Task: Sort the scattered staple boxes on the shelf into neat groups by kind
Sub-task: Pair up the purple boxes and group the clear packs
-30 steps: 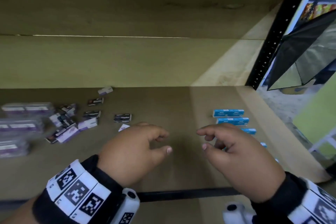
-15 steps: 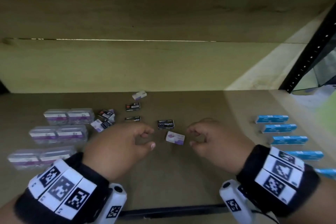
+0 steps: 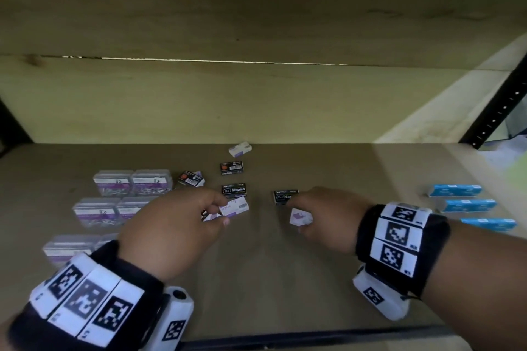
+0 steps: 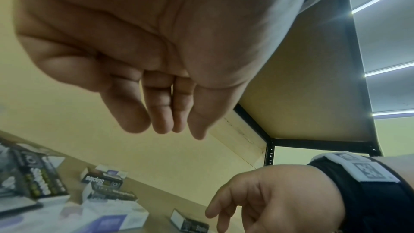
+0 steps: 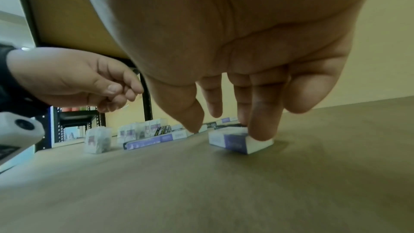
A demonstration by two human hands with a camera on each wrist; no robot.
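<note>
Right hand (image 3: 322,219): fingertips (image 5: 261,134) on white-purple box (image 5: 233,142), thumb clear; left hand (image 3: 171,228): empty, half-curled; risk: one-sided press skids box

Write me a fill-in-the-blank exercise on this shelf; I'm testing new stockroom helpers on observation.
1. The right hand touches a small box coloured white and ____.
2. The black box just beyond the left hand reads "____".
3. The blue boxes lie on the ____ side of the shelf.
4. The clear cases are grouped on its ____ side.
Missing words: purple; Staples; right; left.
</note>
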